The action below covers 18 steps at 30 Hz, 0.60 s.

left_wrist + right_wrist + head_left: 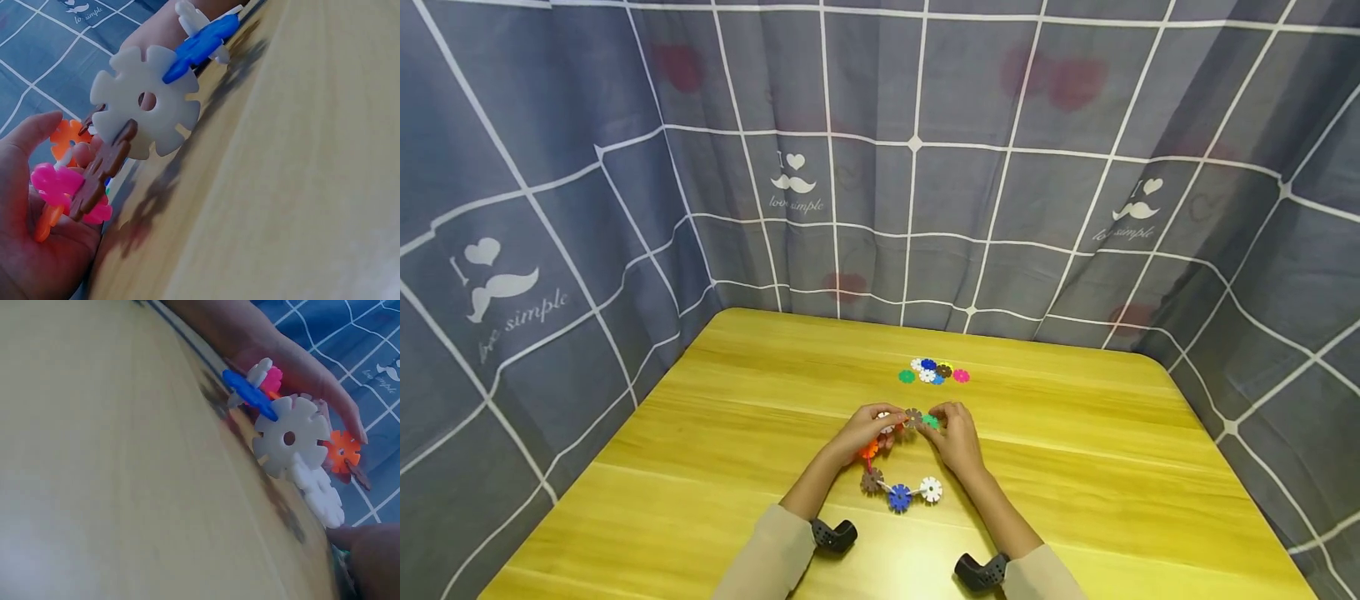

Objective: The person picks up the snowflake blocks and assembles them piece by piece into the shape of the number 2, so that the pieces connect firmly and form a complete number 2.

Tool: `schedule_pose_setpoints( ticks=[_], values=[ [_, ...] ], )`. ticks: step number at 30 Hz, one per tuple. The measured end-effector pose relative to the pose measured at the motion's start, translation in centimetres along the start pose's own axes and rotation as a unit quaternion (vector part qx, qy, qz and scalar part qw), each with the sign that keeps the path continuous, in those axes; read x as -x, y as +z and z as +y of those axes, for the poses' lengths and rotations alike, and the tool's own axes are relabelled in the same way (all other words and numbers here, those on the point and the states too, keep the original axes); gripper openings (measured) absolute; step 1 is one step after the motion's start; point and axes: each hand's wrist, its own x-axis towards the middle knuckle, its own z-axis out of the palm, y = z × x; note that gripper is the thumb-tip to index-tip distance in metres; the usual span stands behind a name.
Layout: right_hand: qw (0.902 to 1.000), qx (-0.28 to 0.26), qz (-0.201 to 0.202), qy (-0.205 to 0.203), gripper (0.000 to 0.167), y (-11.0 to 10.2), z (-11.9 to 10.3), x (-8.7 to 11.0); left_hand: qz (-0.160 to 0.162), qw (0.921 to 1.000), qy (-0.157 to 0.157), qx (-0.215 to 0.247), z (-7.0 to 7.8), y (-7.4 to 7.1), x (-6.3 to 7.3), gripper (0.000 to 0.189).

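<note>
A curved chain of notched snowflake discs joins my two hands. At its upper left, my left hand [857,435] holds the chain, its thumb and fingers about a white disc [884,423] and an orange disc [67,139]. My right hand [959,439] pinches a green disc [931,421] at the other end, beside a brown disc [913,417]. Below the left hand, the chain runs through a lower brown disc [872,480], a blue disc [899,498] and an end white disc [931,489]. A pink disc [55,181] shows by the left palm. The right fingertips are partly hidden.
Beyond the hands, a small group of loose discs lies on the wooden table [737,400], including a green one [907,377] and a pink one [961,376]. A grey checked curtain [865,183] surrounds the table's back and sides.
</note>
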Motion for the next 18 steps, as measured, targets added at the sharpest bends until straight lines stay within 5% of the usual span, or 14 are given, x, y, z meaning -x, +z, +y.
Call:
schedule_pose_setpoints(
  ticks=[4,10,18],
  values=[
    [0.9942,-0.106,0.014,0.004,0.022,-0.5,0.2,0.3,0.001,0.9999,-0.001,-0.014,0.0,0.0,-0.1,0.032],
    [0.9537,-0.300,0.007,0.019,0.017,-2.2,-0.8,0.5,0.004,0.9999,-0.007,-0.008,0.0,0.1,-0.1,0.034],
    [0.9378,-0.344,-0.041,0.028,0.013,-2.9,-1.5,0.5,-0.020,0.9997,0.004,-0.015,-0.1,-0.4,-0.1,0.035]
  ],
)
